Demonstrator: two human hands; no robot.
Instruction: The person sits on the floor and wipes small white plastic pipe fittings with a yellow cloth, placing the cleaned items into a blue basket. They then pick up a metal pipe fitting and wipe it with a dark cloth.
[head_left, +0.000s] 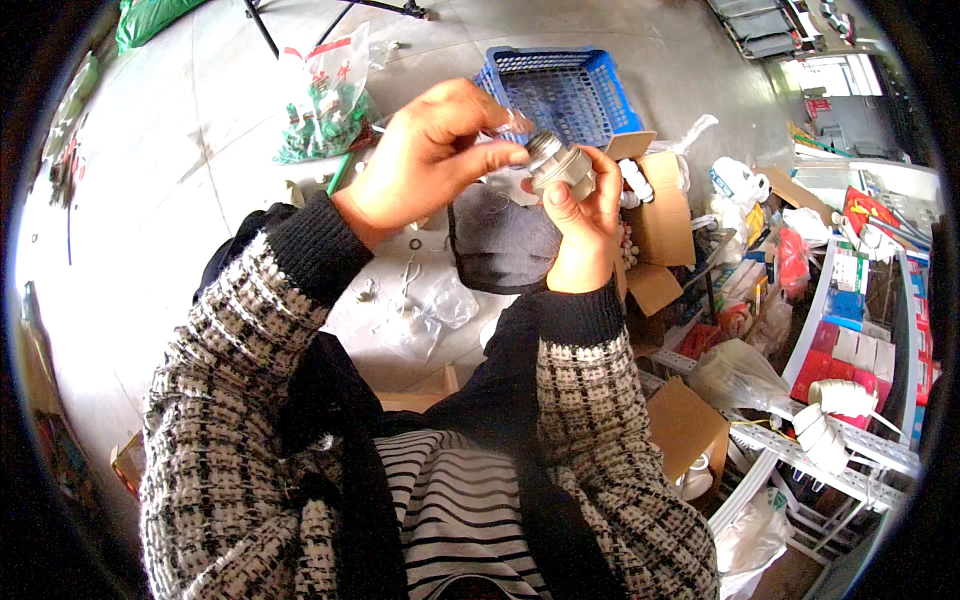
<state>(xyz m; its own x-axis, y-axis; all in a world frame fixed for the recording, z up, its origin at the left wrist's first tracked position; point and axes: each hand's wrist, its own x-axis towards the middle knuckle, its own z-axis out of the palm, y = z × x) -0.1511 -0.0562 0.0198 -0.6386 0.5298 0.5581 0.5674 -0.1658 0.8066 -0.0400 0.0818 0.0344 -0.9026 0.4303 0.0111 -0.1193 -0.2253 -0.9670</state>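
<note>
My right hand (589, 225) holds a pale metallic-looking threaded pipe fitting (562, 171), with its thumb on the near side and fingers curled behind. The fitting is tilted, and its narrower threaded end points up and left, towards my left hand (435, 142). At the fingertips of my left hand is a thin piece of clear plastic film (514, 123), close to that threaded end; whether it touches the thread I cannot tell. Below both hands a dark grey fabric-covered seat or cushion (502, 232) rests between my knees and the crate.
A blue plastic crate (615, 97) stands ahead, beside an open cardboard box (664, 210) with white fittings. To its left is a clear bag of green-wrapped parts (326, 120). Crumpled clear bags (420, 322) lie on the floor. Cluttered metal shelving (825, 427) lines the right.
</note>
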